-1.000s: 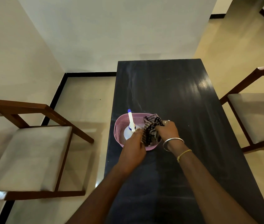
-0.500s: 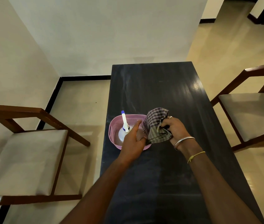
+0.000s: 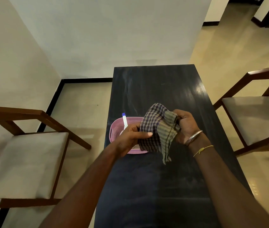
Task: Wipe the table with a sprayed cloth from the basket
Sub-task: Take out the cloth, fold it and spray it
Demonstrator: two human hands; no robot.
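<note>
- The left hand (image 3: pixel 131 137) is closed around the left edge of a checked cloth (image 3: pixel 159 129), thumb pressed flat across the fabric.
- The right hand (image 3: pixel 185 125) has its fingers curled shut, bunching the cloth's right edge; a metal bangle (image 3: pixel 193 137) and a yellow thread (image 3: pixel 202 150) sit on that wrist.
- The cloth hangs in the air between both hands, above the dark table (image 3: pixel 163 186), one corner drooping toward the surface.
- A pink basket (image 3: pixel 116 129) stands at the table's left edge, partly hidden behind the left hand and cloth.
- A white spray bottle (image 3: pixel 125 121) with a blue tip stands upright inside the basket.
- No label or writing can be read on anything.
- A cushioned wooden chair (image 3: pixel 23 153) stands off each long side of the table.
</note>
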